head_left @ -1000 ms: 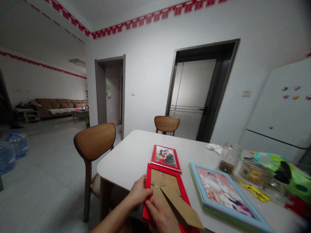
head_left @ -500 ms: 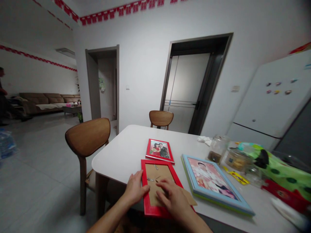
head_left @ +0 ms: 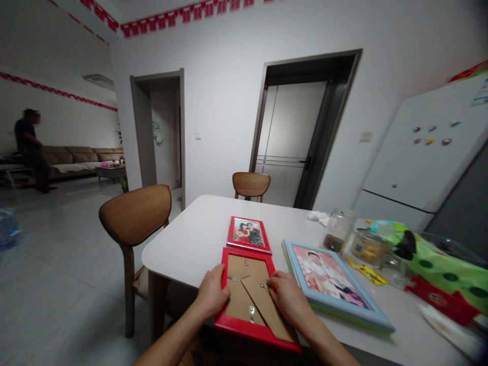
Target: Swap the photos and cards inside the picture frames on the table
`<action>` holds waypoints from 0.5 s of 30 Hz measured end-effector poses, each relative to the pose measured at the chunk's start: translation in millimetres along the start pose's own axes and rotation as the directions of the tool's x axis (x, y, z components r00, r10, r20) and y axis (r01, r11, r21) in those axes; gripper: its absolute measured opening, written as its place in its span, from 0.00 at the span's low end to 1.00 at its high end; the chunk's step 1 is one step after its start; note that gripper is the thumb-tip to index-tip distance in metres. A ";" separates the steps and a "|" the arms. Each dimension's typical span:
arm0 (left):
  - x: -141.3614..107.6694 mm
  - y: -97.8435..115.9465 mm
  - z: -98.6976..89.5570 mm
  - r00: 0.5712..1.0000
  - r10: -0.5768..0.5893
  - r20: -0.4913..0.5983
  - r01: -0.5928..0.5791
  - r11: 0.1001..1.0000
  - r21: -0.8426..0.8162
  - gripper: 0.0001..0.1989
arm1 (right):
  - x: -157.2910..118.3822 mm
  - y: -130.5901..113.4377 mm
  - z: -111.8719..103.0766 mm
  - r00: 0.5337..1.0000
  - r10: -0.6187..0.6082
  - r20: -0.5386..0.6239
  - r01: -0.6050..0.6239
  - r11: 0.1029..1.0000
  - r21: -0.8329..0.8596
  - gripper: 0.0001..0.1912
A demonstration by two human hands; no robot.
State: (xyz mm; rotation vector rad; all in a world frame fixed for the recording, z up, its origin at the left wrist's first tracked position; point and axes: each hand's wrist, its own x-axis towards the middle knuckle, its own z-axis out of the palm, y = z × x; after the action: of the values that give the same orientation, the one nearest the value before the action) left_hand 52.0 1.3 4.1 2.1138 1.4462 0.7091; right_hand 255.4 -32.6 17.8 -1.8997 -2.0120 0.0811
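A red photo frame (head_left: 238, 331) lies face down at the table's near edge, its brown backing board (head_left: 239, 300) showing. Small metal clips (head_left: 251, 313) sit around the board, and a brown stand flap (head_left: 271, 312) slants across it. My left hand (head_left: 213, 291) is closed on the frame's left border, thumb on top. On the opposite side, my right hand (head_left: 290, 297) has its fingers curled over the border, fingertips at the right-hand clip (head_left: 263, 285). Just beyond lies another red frame (head_left: 249, 235), face up with a photo of two people.
Right of my hands, a light blue frame (head_left: 331, 274) rests on a green-edged one. Glass jars (head_left: 340, 231), a yellow packet (head_left: 371, 275) and a green bag (head_left: 438, 262) crowd the table's right side. Wooden chairs (head_left: 137, 216) stand around it. A person (head_left: 30, 150) is at the far left.
My right hand has moved from over the middle of the backing to the frame's right side. The stand flap now lies across the board. The person at far left has come further into view.
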 end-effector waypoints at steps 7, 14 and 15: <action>0.5 -2.8 0.7 1.000 0.012 0.004 -0.012 1.000 -0.001 0.30 | 8.7 0.6 5.8 0.999 0.031 -0.015 -0.031 1.000 -0.003 0.15; 1.4 -4.3 4.9 1.000 0.012 -0.018 -0.012 1.000 -0.001 0.29 | 13.9 -43.0 13.2 0.994 -0.093 -0.050 0.098 0.991 0.089 0.14; 1.8 -4.4 5.2 1.000 0.013 -0.017 -0.013 1.000 0.003 0.29 | 17.6 -50.5 17.4 0.993 -0.112 -0.029 0.114 0.990 0.088 0.13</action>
State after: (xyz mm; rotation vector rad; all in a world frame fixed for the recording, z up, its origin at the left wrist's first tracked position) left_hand 52.8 3.9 -2.4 2.1259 1.4442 0.7319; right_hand 201.6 -16.2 20.4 -1.7212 -2.0593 0.1164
